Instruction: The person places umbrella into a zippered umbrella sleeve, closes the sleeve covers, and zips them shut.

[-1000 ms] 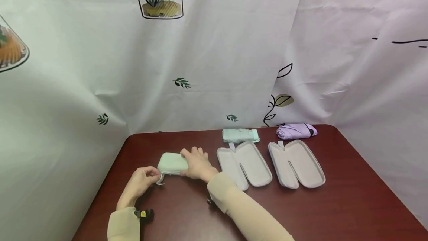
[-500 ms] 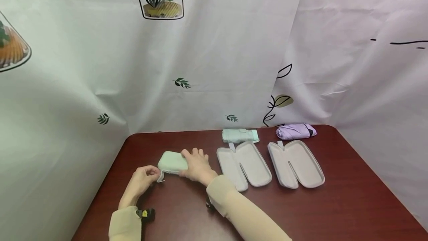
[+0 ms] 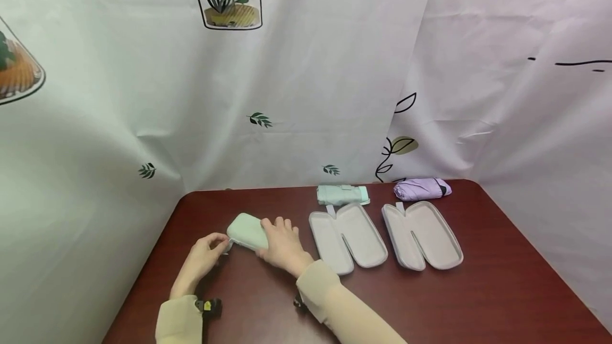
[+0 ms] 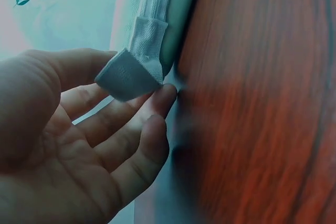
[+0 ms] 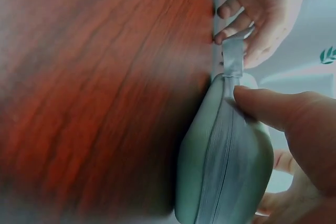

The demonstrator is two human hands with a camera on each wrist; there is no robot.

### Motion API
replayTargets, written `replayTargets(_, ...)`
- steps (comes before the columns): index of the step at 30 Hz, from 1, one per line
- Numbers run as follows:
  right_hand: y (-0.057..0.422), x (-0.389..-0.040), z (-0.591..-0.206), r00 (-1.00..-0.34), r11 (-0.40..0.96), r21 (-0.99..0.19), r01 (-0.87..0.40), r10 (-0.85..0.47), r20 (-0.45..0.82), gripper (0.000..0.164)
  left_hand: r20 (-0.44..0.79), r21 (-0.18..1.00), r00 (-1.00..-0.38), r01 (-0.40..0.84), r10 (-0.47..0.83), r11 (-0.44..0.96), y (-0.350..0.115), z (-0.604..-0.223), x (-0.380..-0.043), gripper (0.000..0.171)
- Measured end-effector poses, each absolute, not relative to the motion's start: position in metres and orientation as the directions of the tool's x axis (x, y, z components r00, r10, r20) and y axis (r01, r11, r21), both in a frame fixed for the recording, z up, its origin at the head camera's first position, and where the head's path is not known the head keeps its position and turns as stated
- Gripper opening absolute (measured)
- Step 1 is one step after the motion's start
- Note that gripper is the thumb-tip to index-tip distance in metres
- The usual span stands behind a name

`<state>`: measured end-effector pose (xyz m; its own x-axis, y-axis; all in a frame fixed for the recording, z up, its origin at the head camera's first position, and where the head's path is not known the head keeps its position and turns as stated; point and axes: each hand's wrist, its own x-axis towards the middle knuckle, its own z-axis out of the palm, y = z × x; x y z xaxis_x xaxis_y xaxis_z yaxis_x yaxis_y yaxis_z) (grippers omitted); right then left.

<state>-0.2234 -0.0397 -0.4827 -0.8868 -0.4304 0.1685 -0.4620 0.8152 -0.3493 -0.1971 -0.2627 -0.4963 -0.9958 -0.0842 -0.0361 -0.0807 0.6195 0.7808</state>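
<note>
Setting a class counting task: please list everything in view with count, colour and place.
table: 1, reddish brown, foreground
closed case: 1, green, table's left half
tab: 1, grey, closed case's end
open cases: 2, pale grey inside, right of closed case
bundles: 2, mint and purple, behind open cases
cloth: count unclear, white, plant-printed, around table
sleeves: 2, cream, foreground
wrist devices: 2, black, beside sleeves
left grip: 1, bare, pinching tab
right grip: 1, bare, holding closed case
</note>
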Motion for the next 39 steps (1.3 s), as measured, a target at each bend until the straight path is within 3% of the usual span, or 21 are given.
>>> replayTargets(11,-0.035,-0.211,-0.483,-0.887,0.803,-0.378,-0.461,-0.421,0.188,0.065,0.014,0.732,-0.996,-0.047,-0.085,0.679,-0.254,-0.497,-0.202,0.031)
replayTargets(22,-0.036,-0.191,-0.483,-0.889,0.764,-0.455,-0.456,-0.412,0.199,0.066,-0.044,0.721,-0.998,-0.066,-0.05,0.69,-0.235,-0.492,-0.21,0.06)
replayTargets(31,-0.041,-0.176,-0.49,-0.898,0.718,-0.557,-0.418,-0.42,0.132,0.073,-0.11,0.692,-0.994,-0.091,-0.02,0.717,-0.233,-0.489,-0.217,0.063)
replayTargets(39,-0.046,-0.169,-0.488,-0.898,0.686,-0.594,-0.42,-0.411,0.161,0.072,-0.108,0.677,-0.994,-0.056,0.023,0.734,-0.231,-0.483,-0.227,0.06)
